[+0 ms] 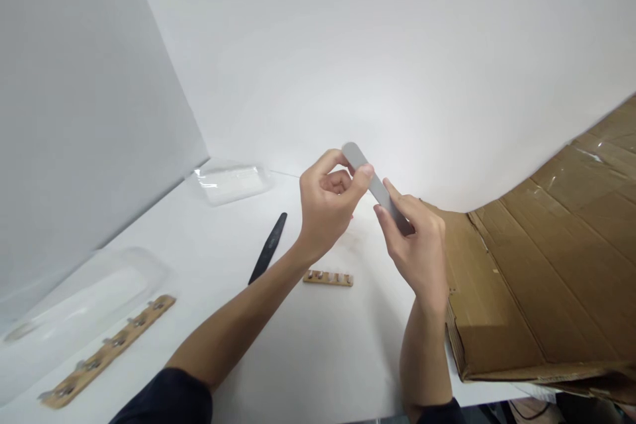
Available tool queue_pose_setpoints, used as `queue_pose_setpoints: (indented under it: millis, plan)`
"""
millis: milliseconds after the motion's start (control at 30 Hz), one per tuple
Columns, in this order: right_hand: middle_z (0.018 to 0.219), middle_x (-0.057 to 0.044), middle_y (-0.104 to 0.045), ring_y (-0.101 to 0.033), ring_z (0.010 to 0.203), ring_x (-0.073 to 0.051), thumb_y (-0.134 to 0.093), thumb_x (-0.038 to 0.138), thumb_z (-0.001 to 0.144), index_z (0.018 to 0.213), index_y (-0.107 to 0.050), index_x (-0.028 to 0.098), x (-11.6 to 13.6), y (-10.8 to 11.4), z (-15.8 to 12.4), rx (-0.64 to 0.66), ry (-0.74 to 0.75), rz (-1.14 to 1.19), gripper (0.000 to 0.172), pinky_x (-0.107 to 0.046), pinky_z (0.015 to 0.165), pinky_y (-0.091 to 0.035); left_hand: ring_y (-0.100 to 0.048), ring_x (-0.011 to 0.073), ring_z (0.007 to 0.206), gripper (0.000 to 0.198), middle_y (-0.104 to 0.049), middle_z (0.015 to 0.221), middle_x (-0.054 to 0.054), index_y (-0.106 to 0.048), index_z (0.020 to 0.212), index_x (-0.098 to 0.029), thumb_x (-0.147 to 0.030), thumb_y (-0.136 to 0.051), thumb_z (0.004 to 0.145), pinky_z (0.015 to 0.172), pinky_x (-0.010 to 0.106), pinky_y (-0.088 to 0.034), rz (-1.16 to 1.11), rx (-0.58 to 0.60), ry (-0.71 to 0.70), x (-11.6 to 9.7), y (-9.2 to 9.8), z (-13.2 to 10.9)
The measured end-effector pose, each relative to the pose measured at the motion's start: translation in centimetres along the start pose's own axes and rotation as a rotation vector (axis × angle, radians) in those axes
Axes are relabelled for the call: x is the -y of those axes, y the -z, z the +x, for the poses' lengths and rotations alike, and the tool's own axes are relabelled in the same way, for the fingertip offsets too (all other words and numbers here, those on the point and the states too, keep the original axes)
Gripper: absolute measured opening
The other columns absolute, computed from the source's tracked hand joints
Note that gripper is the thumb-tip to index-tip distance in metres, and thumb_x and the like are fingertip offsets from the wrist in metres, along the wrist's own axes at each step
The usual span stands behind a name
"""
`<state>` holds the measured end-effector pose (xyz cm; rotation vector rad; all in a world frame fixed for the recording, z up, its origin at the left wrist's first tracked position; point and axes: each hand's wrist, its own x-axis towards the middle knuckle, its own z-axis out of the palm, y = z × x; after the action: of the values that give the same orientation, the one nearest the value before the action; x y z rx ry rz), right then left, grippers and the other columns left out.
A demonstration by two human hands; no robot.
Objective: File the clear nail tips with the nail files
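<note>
- Currently the grey file (375, 187) sits mid-frame, held in the air above the table (308, 358) and slanting from upper left to lower right.
- The left hand (325, 209) pinches its rounded upper end between thumb and forefinger; the right hand (420, 245) grips the lower end with its fingers closed around it.
- The work looks to be midway: this file is lifted and touches nothing else, while a black file (269, 246) lies untouched left of centre.
- A short wooden strip (328, 277) with metal clips lies below the hands.
- A longer wooden strip (106, 350) lies lower left, beside a clear plastic tray (74, 298).
- The table is white, with a cardboard box (546, 265) at right and a white wall (397, 46) behind.
</note>
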<state>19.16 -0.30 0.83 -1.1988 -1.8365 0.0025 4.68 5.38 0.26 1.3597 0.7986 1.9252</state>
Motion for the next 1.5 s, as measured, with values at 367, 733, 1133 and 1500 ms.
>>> queue_pose_setpoints:
  millis: [367, 733, 1133, 1500]
  plan:
    - [0.076, 0.002, -0.064, -0.058, 0.07, -0.014, -0.062, 0.027, 0.104, 0.138, -0.072, 0.021, 0.21, -0.17, 0.04, -0.015, 0.008, 0.008, 0.036, -0.03, 0.067, -0.048, -0.044, 0.0041, 0.045, 0.025, -0.059, 0.071, -0.005, -0.057, 0.082, -0.021, -0.033, -0.078, 0.09, 0.039, 0.021, -0.032, -0.068, 0.0, 0.017, 0.31, -0.2, 0.08]
    - [0.076, 0.002, -0.066, -0.057, 0.069, -0.015, -0.062, 0.029, 0.104, 0.136, -0.073, 0.021, 0.36, -0.09, 0.09, 0.009, -0.011, 0.019, 0.035, -0.03, 0.068, -0.049, -0.038, 0.0037, 0.042, 0.03, -0.051, 0.061, -0.007, -0.052, 0.077, -0.021, -0.03, -0.078, 0.09, 0.039, 0.021, -0.029, -0.06, -0.025, -0.017, 0.06, -0.14, -0.1]
    - [0.075, 0.001, -0.064, -0.058, 0.067, -0.015, -0.058, 0.038, 0.105, 0.145, -0.068, 0.019, 0.47, -0.16, 0.04, -0.005, -0.112, 0.072, 0.045, -0.029, 0.061, -0.049, -0.045, 0.0022, 0.043, 0.02, -0.062, 0.087, -0.002, -0.062, 0.088, -0.021, -0.037, -0.074, 0.092, 0.035, 0.018, -0.034, -0.147, 0.025, 0.038, 0.54, -0.12, 0.04]
    - [0.08, -0.002, -0.069, -0.064, 0.073, -0.017, -0.058, 0.041, 0.105, 0.146, -0.067, 0.02, 0.08, -0.4, -0.1, -0.053, -0.16, 0.071, 0.048, -0.03, 0.06, -0.052, -0.048, 0.005, 0.045, 0.027, -0.06, 0.09, 0.002, -0.072, 0.098, -0.021, -0.042, -0.056, 0.103, 0.034, 0.022, -0.034, -0.236, 0.052, 0.055, 0.9, 0.49, 0.35]
